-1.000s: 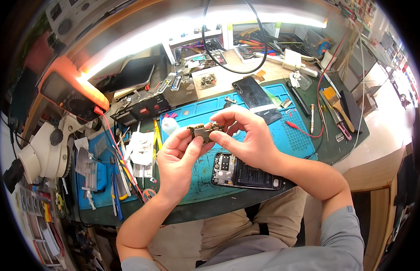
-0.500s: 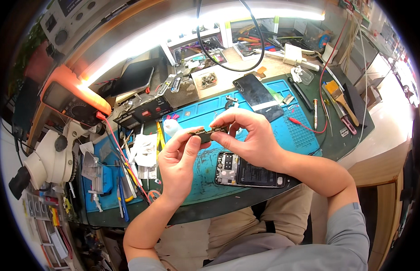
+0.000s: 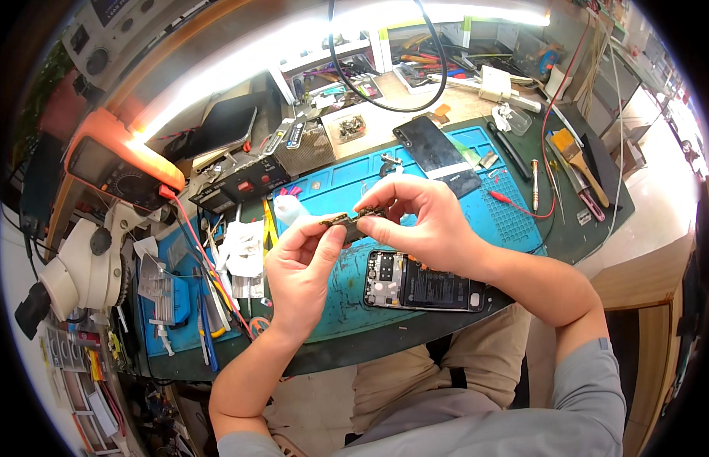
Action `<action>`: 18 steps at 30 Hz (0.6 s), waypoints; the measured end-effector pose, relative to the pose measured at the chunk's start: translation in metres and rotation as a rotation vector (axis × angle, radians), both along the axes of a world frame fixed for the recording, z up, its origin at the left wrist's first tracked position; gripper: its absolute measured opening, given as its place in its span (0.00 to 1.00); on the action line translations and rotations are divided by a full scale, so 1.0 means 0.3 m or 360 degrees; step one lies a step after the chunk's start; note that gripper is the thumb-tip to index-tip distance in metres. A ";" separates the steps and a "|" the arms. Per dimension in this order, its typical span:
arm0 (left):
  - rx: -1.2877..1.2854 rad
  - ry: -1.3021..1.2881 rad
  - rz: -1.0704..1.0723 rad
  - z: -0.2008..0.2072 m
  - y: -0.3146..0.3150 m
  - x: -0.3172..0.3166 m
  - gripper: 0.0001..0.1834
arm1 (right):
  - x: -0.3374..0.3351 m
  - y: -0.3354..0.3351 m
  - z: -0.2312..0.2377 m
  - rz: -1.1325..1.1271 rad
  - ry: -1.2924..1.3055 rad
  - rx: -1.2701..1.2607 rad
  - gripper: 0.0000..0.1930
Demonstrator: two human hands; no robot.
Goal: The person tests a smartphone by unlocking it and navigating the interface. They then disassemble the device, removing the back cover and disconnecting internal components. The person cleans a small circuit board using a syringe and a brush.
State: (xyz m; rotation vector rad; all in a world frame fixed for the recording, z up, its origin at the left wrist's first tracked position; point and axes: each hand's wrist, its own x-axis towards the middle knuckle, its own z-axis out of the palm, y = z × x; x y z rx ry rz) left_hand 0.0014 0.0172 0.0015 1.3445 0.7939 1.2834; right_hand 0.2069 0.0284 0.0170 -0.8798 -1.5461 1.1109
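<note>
Both hands hold a small dark circuit board up above the blue work mat. My left hand pinches its left end between thumb and fingers. My right hand grips its right end with fingertips. Below the hands an opened phone, back cover off and insides showing, lies flat on the mat near the table's front edge.
A dark phone panel lies at the mat's far side. A microscope stands at the left, an orange multimeter behind it. Tweezers and tools lie left of the mat; a brush and red probe lie right.
The view has shifted slightly. Both hands keep hold of the small board, turning it a little between the fingers; the opened phone has not moved.
</note>
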 end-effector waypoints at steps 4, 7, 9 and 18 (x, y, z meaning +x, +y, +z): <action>-0.0147 -0.0101 -0.0004 0.014 -0.002 0.014 0.07 | -0.005 0.003 -0.008 0.0012 0.0028 -0.0098 0.11; -0.0208 -0.0106 -0.0114 0.018 0.001 0.009 0.07 | -0.011 -0.005 -0.009 -0.0069 -0.0098 0.0193 0.13; -0.0150 -0.0135 -0.0057 0.010 0.005 0.011 0.06 | -0.017 -0.013 -0.006 -0.0064 -0.0113 0.0167 0.15; -0.0140 -0.0062 -0.0061 0.010 0.005 -0.001 0.04 | -0.004 -0.013 0.006 0.0187 0.0018 -0.0065 0.20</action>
